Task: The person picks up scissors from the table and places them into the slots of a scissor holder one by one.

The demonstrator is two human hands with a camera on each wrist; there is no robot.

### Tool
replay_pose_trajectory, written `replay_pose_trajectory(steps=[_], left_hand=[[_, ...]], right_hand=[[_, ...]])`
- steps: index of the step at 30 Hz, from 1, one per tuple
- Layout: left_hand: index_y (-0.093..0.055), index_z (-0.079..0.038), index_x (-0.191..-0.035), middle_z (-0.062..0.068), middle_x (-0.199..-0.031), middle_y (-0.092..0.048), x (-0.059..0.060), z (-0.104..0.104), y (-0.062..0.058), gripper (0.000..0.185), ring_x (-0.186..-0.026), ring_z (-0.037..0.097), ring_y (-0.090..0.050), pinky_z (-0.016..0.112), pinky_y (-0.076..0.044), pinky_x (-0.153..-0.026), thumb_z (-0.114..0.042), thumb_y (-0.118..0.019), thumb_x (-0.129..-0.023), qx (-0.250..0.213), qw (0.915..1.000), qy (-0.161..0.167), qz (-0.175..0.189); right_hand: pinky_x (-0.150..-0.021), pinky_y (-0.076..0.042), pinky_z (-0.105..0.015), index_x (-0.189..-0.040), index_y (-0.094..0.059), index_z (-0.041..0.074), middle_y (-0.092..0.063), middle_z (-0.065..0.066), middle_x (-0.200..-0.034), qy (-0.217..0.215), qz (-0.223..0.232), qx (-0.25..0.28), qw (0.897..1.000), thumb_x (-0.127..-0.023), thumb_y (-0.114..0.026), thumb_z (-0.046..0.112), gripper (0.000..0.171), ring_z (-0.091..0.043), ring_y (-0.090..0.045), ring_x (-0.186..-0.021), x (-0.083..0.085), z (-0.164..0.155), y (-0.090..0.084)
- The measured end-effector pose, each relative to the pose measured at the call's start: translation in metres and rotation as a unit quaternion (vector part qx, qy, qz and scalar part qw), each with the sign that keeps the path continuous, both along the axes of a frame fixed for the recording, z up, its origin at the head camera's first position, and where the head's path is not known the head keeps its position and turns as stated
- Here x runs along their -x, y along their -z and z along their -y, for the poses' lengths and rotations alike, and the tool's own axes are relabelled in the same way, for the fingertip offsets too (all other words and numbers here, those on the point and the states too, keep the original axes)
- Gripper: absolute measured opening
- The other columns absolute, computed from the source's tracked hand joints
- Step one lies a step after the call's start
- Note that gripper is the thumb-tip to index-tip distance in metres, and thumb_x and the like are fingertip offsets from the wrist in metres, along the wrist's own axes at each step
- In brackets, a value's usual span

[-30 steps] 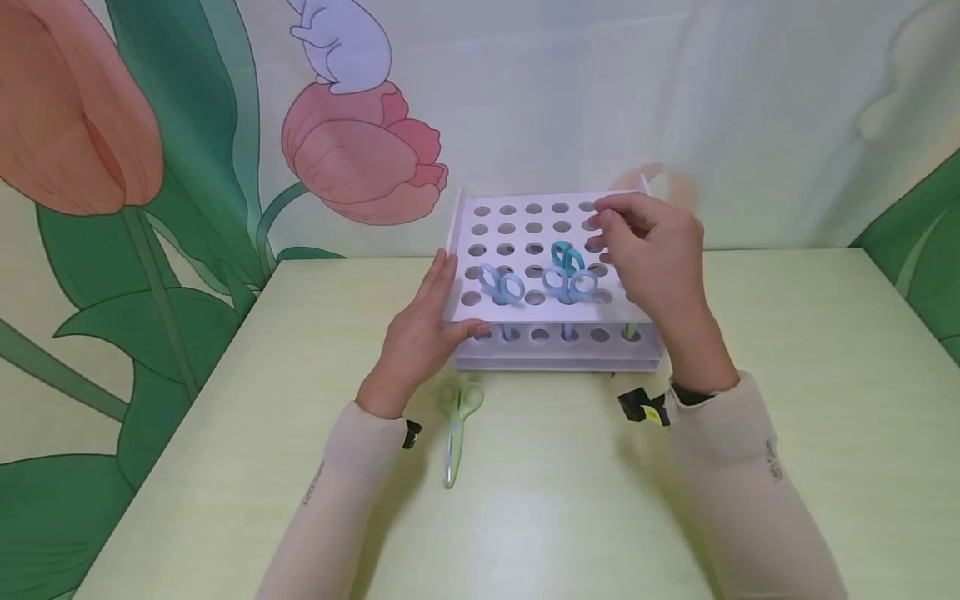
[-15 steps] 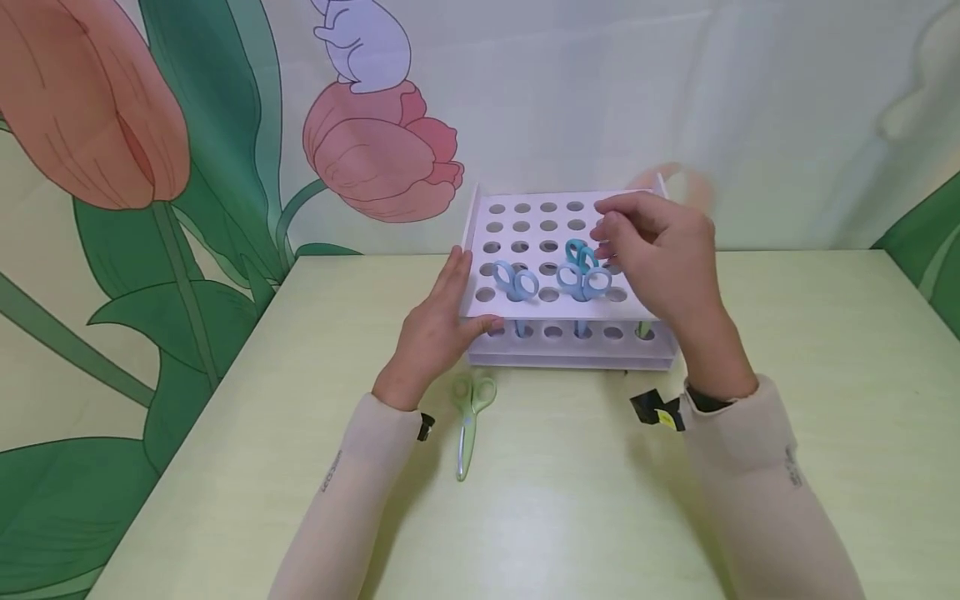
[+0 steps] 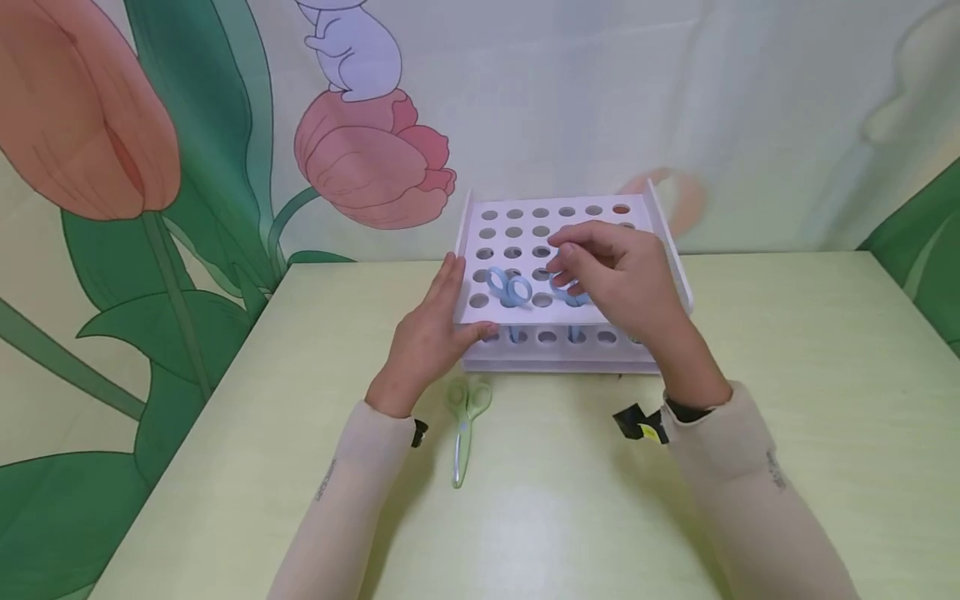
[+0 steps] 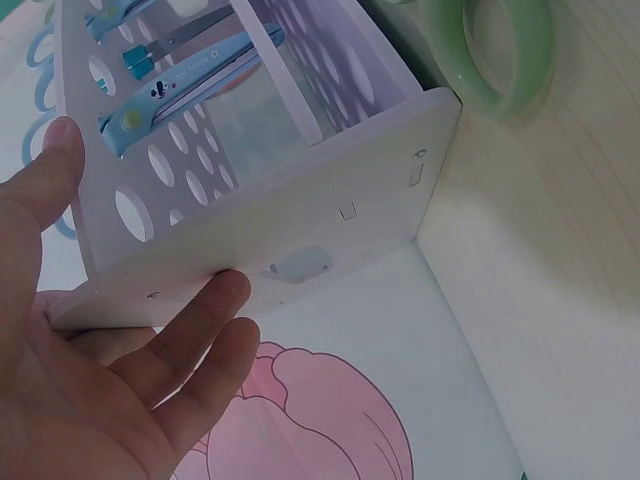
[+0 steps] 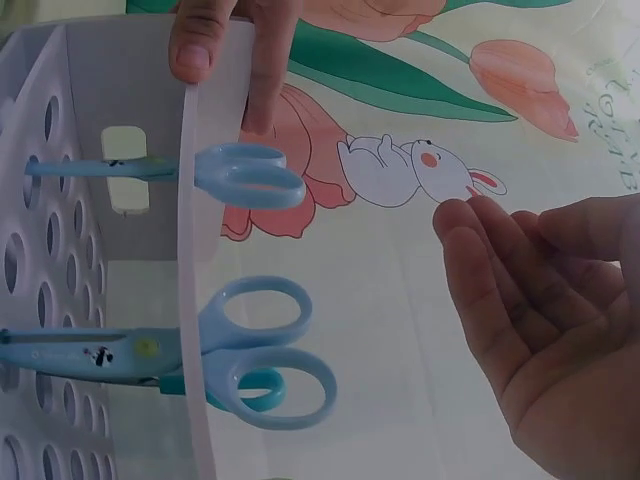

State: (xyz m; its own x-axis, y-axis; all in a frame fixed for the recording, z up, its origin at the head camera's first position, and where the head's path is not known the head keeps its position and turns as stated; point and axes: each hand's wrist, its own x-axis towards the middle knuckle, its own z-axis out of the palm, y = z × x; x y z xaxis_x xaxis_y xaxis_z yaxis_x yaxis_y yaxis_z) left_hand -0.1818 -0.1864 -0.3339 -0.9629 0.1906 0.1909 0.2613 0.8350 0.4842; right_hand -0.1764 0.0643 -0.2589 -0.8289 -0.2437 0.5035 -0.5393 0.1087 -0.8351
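A white rack (image 3: 555,356) with rows of round holes stands on the table. My left hand (image 3: 422,346) holds its left side, thumb over the front edge and fingers along the outer wall. Light-blue scissors (image 3: 517,289) stand handles-up in the front row. A second light-blue pair (image 5: 265,310) stands to their right, with teal scissors (image 5: 268,390) behind it. My right hand (image 3: 626,275) hovers above these, fingers loosely bent with nothing between them. It hides the teal handles in the head view. Green scissors (image 3: 465,425) lie on the table before the rack.
The pale table (image 3: 555,500) stretches out in front and to both sides. Behind the rack hangs a printed curtain (image 3: 555,108) with tulips and a rabbit. A black strap with a yellow tag (image 3: 645,429) dangles at my right cuff.
My right hand has moved left and nearer across the rack, from its right side to over the blue scissors. The left hand keeps its place on the rack.
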Motion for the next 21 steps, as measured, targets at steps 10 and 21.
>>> replay_pose_trajectory(steps=[10,21], left_hand=[[-0.016,-0.013,-0.163,0.002,-0.169,-0.008,-0.001,0.003,0.003,0.099,-0.144,0.029,-0.037,0.048,-0.047,-0.097,-0.045,-0.075,-0.09,0.011,0.9999,0.01,-0.005],[-0.013,-0.012,-0.163,0.004,-0.169,-0.008,0.0,0.003,0.001,0.098,-0.145,0.031,-0.035,0.051,-0.047,-0.098,-0.041,-0.074,-0.092,0.024,0.9992,0.026,-0.018]], right_hand=[[-0.066,-0.059,-0.038,-0.112,-0.07,-0.008,-0.072,-0.022,-0.092,-0.095,0.043,0.022,0.994,-0.096,-0.065,-0.003,0.017,-0.026,-0.072,-0.075,-0.001,0.004,0.017],[-0.068,-0.059,-0.041,-0.12,-0.066,-0.008,-0.074,-0.017,-0.095,-0.156,0.106,-0.001,0.982,-0.096,-0.066,-0.001,0.025,-0.032,-0.071,-0.077,0.0,0.025,0.045]])
